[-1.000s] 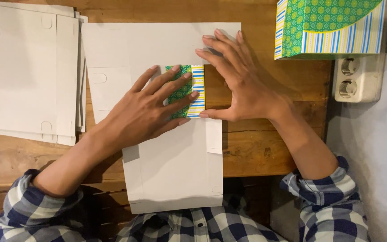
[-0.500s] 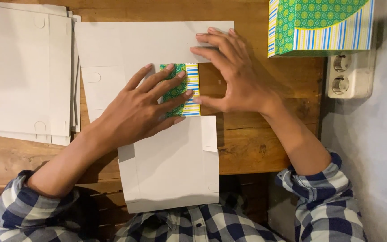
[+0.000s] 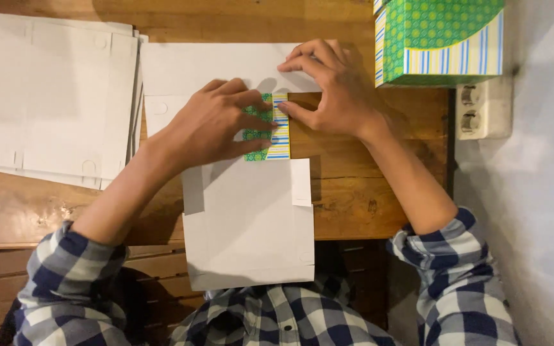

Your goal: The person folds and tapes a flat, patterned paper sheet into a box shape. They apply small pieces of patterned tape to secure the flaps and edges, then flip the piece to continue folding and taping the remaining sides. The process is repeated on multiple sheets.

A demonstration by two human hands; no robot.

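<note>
A flat white cardboard box blank (image 3: pixel 245 218) lies on the wooden table (image 3: pixel 354 192), its near end hanging over the table's front edge. A folded flap (image 3: pixel 270 128) shows its printed side, green pattern with blue and yellow stripes. My left hand (image 3: pixel 216 125) lies flat on that flap, fingers spread and pressing it down. My right hand (image 3: pixel 328 90) is beside it on the right, thumb and fingertips pinching the flap's striped edge and touching the white panel above.
A stack of flat white box blanks (image 3: pixel 46 96) lies at the left. An assembled green patterned box with striped edge (image 3: pixel 440 41) stands at the back right. A white wall socket (image 3: pixel 482 109) is mounted on the wall to the right.
The view has shifted slightly. My right hand has drawn in, its fingers curling from flat onto the flap's striped edge. My left hand stays pressed on the flap.
</note>
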